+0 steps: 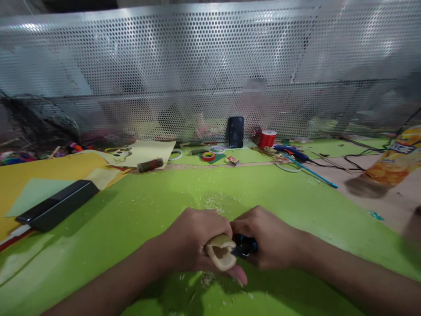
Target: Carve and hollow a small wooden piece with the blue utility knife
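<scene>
Hands (271, 239) together, dark tool (246, 246) half-hidden

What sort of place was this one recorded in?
Probably a craft workspace, perhaps a shared workshop. Pale shavings are scattered over the green work surface, and farther back lie a red spool and what looks like a blue glue gun.

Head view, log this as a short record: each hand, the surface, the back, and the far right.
Left hand: grips a hollow, pale piece, opening toward the camera
Right hand: holds a dark tool at the piece's rim
Surface: green sheet, scattered with pale shavings
Back: upright dark phone, red spool, perforated metal panel
Far right: orange-labelled bottle
</scene>
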A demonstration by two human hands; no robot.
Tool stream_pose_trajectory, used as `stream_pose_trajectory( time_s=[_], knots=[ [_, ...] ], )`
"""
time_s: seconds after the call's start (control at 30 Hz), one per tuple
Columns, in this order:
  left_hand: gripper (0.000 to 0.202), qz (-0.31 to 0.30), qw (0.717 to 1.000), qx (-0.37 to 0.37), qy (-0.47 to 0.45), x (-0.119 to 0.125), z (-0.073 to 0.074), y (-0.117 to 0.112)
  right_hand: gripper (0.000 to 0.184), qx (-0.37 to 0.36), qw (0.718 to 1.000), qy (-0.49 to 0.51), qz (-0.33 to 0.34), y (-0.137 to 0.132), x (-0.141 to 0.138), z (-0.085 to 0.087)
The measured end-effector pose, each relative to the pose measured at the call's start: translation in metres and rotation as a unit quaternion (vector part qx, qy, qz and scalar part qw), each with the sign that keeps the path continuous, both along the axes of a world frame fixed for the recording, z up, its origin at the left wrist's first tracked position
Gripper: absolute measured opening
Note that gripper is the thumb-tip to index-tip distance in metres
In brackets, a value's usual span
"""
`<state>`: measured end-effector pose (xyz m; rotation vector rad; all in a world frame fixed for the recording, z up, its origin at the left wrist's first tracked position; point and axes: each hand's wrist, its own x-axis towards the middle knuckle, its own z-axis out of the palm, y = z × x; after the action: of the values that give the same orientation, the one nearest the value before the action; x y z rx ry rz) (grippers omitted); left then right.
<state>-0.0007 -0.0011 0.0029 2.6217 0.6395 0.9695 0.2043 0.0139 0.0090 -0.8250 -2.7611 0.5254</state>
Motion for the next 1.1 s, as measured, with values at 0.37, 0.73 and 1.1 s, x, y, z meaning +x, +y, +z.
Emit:
stream_pose_trajectory(
  time_s=[0.37,0.73,1.1],
  knots=[
    [0.041,0.064,0.997,0.023,0.039,0.003,0.006,-0.009,0.011,-0.035,0.998,-0.030,-0.052,-0.010,-0.001,0.011],
    [0.036,0.074,0.995,-0.002,0.062,0.004,0.014,-0.015,0.011,-0.061,0.993,-0.054,-0.082,-0.017,-0.003,0.018],
    [0.032,0.066,0.998,0.007,-0.021,0.006,0.002,-0.014,0.012,-0.060,0.993,-0.002,-0.105,-0.018,-0.005,0.010]
  ],
)
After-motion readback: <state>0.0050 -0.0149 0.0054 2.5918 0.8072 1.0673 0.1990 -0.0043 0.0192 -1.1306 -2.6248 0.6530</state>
